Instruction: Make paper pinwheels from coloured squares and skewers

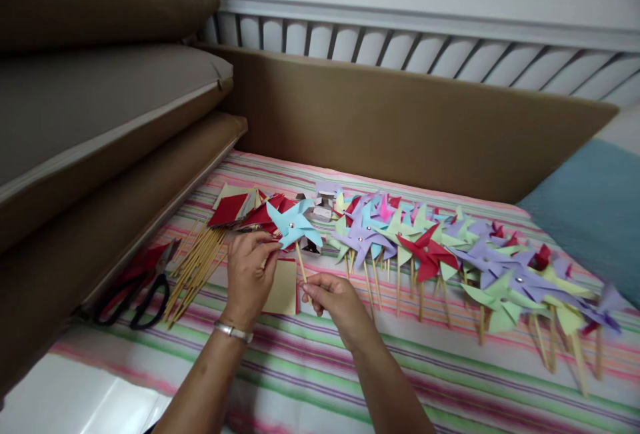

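Observation:
My left hand (249,273) pinches the lower edge of a light blue paper pinwheel (294,223). My right hand (334,297) pinches the bottom of that pinwheel's wooden stick (301,262). Both hands hover just above a striped cloth (310,367), over a pale yellow paper square (283,287). A silver bracelet (233,332) circles my left wrist. A long row of finished pinwheels (450,254) in purple, green, red and blue lies to the right on the cloth.
Black-handled scissors (145,287) lie at the left on red paper. A bundle of wooden sticks (197,267) lies beside them. Red and yellow paper squares (235,209) are stacked behind my hands. Brown cushions (100,121) rise at the left, a brown backboard (400,121) behind. A blue pillow (595,207) is at right.

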Demonstrator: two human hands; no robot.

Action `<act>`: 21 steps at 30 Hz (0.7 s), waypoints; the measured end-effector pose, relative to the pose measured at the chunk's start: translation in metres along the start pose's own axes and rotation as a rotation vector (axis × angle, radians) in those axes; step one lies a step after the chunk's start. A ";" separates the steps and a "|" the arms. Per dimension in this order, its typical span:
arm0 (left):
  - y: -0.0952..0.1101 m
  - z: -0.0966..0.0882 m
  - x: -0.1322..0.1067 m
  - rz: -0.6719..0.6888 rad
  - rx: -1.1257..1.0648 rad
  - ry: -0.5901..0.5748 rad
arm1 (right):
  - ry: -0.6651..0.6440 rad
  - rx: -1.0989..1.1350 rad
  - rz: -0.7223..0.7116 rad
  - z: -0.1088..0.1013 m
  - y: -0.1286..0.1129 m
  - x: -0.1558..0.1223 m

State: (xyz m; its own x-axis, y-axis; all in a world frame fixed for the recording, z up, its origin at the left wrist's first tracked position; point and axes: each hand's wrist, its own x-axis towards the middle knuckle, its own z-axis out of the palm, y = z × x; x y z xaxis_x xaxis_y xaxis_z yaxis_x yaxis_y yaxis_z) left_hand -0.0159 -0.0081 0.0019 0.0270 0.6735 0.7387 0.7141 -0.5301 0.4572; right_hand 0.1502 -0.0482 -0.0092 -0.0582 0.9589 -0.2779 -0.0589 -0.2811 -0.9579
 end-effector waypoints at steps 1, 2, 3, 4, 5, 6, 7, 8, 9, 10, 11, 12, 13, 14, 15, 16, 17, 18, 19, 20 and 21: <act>0.004 0.002 -0.001 0.011 0.000 -0.007 | 0.000 0.008 0.001 0.000 0.000 0.000; 0.007 0.004 -0.003 0.019 0.001 -0.014 | -0.002 0.016 0.002 0.001 0.000 0.000; 0.012 0.006 -0.004 0.021 0.003 -0.023 | -0.008 0.024 0.004 0.002 0.000 0.000; 0.016 0.008 -0.006 0.020 0.005 -0.032 | -0.014 0.031 0.003 0.002 0.000 0.000; 0.021 0.010 -0.007 0.017 0.002 -0.042 | -0.021 0.034 -0.001 0.003 -0.001 0.000; 0.025 0.011 -0.008 0.017 -0.007 -0.052 | -0.031 0.035 -0.008 0.004 -0.001 -0.001; 0.028 0.012 -0.009 0.019 -0.021 -0.063 | -0.043 0.034 -0.015 0.004 -0.001 -0.001; 0.030 0.013 -0.009 0.024 -0.037 -0.067 | -0.053 0.032 -0.020 0.004 -0.001 -0.001; 0.031 0.012 -0.009 0.029 -0.051 -0.059 | -0.056 0.031 -0.021 0.004 -0.001 -0.001; 0.030 0.011 -0.007 0.030 -0.055 -0.034 | -0.054 0.029 -0.016 0.003 -0.001 -0.001; 0.028 0.009 -0.006 0.023 -0.046 0.005 | -0.048 0.023 -0.008 0.002 -0.001 -0.001; 0.024 0.007 -0.004 0.006 -0.024 0.049 | -0.038 0.017 -0.002 0.001 -0.001 0.000; 0.018 0.005 -0.002 -0.017 0.007 0.088 | -0.026 0.011 0.004 0.000 -0.001 0.000; 0.012 0.002 0.000 -0.042 0.041 0.112 | -0.019 0.008 0.007 -0.001 -0.001 0.000; 0.006 0.001 0.001 -0.065 0.073 0.116 | -0.014 0.009 0.007 -0.002 -0.001 0.000; -0.001 -0.001 0.002 -0.082 0.102 0.107 | -0.013 0.011 0.005 -0.002 -0.001 0.000; -0.007 -0.001 0.002 -0.095 0.125 0.089 | -0.011 0.013 0.005 -0.002 -0.002 0.000; -0.012 -0.002 0.002 -0.100 0.141 0.072 | -0.011 0.013 0.007 -0.002 -0.002 0.000; -0.015 -0.002 0.001 -0.102 0.153 0.060 | -0.016 0.010 0.010 -0.002 -0.002 0.000; -0.018 -0.001 0.001 -0.102 0.160 0.057 | -0.024 0.003 0.013 -0.001 -0.003 -0.001; -0.020 -0.001 0.000 -0.101 0.164 0.063 | -0.032 -0.005 0.016 -0.001 -0.003 -0.001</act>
State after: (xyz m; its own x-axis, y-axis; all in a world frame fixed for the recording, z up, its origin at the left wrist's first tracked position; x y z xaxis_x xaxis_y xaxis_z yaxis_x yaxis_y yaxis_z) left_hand -0.0310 0.0021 -0.0064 -0.0909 0.6825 0.7252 0.8152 -0.3673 0.4478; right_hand 0.1510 -0.0483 -0.0065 -0.0911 0.9526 -0.2903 -0.0528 -0.2957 -0.9538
